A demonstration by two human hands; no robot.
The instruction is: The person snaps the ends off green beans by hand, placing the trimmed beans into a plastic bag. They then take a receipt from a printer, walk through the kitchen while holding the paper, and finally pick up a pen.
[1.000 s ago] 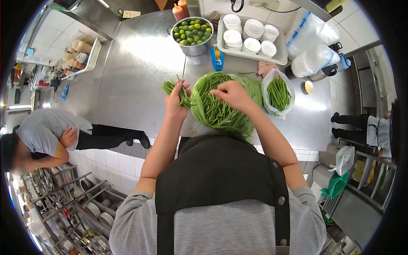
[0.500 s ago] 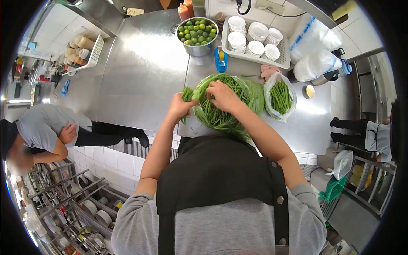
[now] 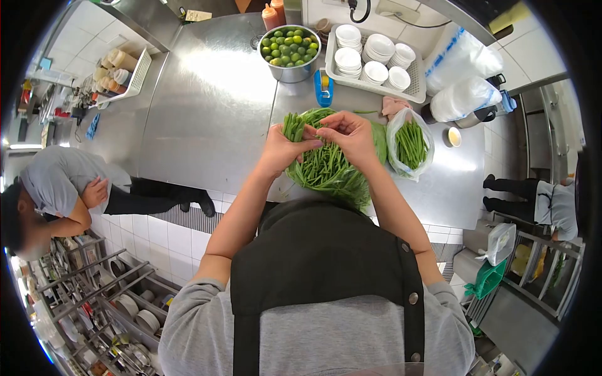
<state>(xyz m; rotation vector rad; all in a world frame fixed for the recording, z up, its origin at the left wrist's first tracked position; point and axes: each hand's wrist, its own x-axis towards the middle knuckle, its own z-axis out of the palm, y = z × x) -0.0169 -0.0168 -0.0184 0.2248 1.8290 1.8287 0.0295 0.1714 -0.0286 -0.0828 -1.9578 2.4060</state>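
Observation:
My left hand (image 3: 281,150) is closed around a small bunch of green beans (image 3: 293,126), whose ends stick up above the fingers. Close beside it, my right hand (image 3: 352,139) has its thumb and fingers pinched together near the left thumb. Whatever is in that pinch is too small to make out. Both hands are over a large open plastic bag (image 3: 379,139) full of loose green beans (image 3: 326,168). To the right stands a smaller clear bag (image 3: 392,135) with more green beans (image 3: 411,145) in it.
Behind the bags are a metal pot (image 3: 293,73) of limes, a blue tape dispenser (image 3: 323,91) and a white crate (image 3: 407,93) of stacked small dishes. A pink cloth (image 3: 394,106) and small cup (image 3: 453,136) lie rightward. One person (image 3: 75,182) leans at left; another (image 3: 552,203) stands at right.
My right hand has come up out of the large bag to meet my left hand. The left hand has moved slightly right, its bean bunch now upright over the bag.

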